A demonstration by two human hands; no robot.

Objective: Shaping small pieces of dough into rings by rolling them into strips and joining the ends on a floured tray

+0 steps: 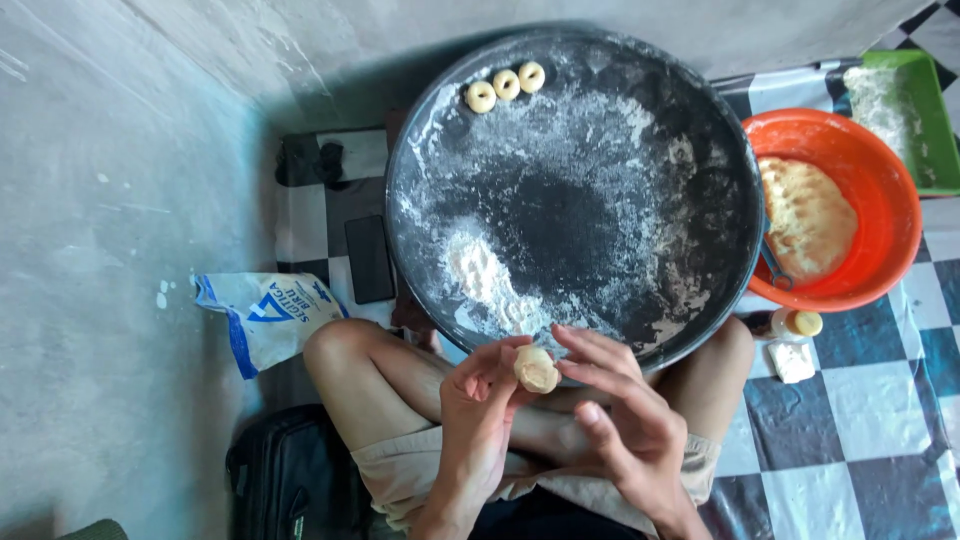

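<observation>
My left hand [478, 410] and my right hand [620, 405] meet above my crossed legs. Both pinch one small pale ball of dough [536, 370] between their fingertips. Just beyond them lies a big round black tray [700, 130] dusted with flour, with a small heap of flour [475, 265] near its front left. Three ring-shaped dough pieces [506, 86] sit in a row at the tray's far rim.
An orange bowl [890, 170] with a lump of dough [810, 215] stands right of the tray, a green tray [925, 110] behind it. A flour bag [265, 315] and a dark phone [369, 258] lie left. A black bag [290, 480] sits by my left thigh.
</observation>
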